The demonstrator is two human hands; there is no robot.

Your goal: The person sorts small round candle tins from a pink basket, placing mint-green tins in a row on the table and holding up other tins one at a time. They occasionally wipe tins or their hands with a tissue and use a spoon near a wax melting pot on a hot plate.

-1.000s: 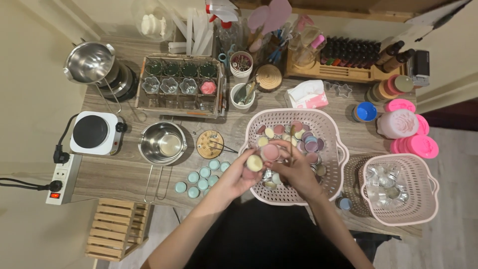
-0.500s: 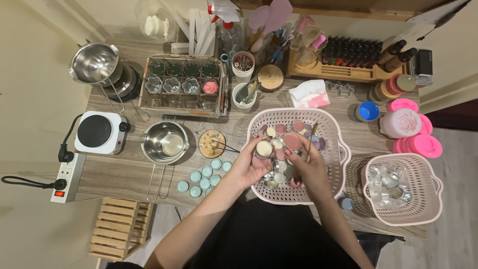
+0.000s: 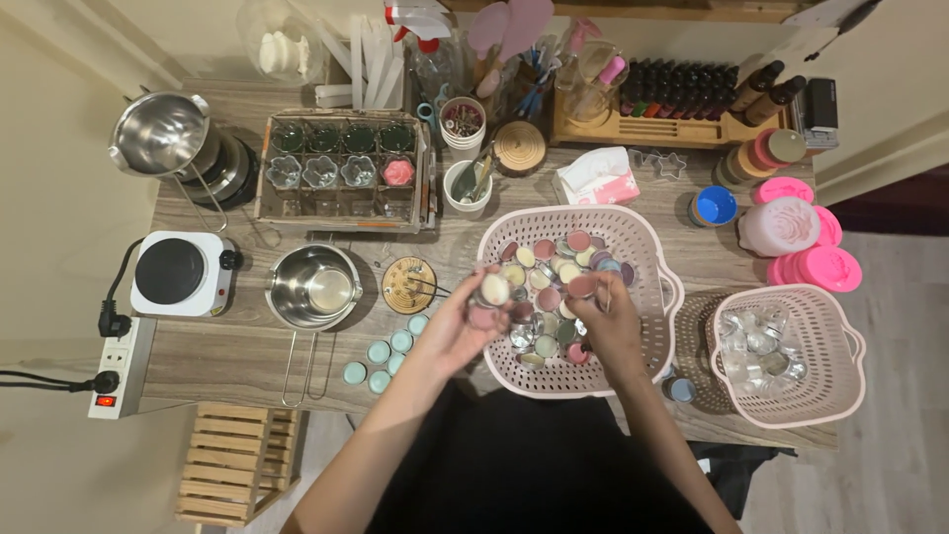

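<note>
Both hands work at the near rim of the large pink slotted plastic basket [image 3: 647, 267], which sits mid-table on the grey wood-grain table [image 3: 217, 356] and holds many small round tins filled with pink, cream and purple wax. The left hand [image 3: 457, 326] hovers at the basket's left edge, fingers grasping a small round tin of cream-coloured wax [image 3: 493, 289]. The right hand [image 3: 605, 321] reaches inside the basket, fingers pinched on a small round tin of dusky pink wax [image 3: 581, 287]. Left of the hands lie a cluster of pale teal round tins [image 3: 388, 352], a steel saucepan [image 3: 314, 287] and a white single hotplate [image 3: 181, 272]. A smaller pink basket of clear glass cups [image 3: 786, 354] stands at the right
</note>
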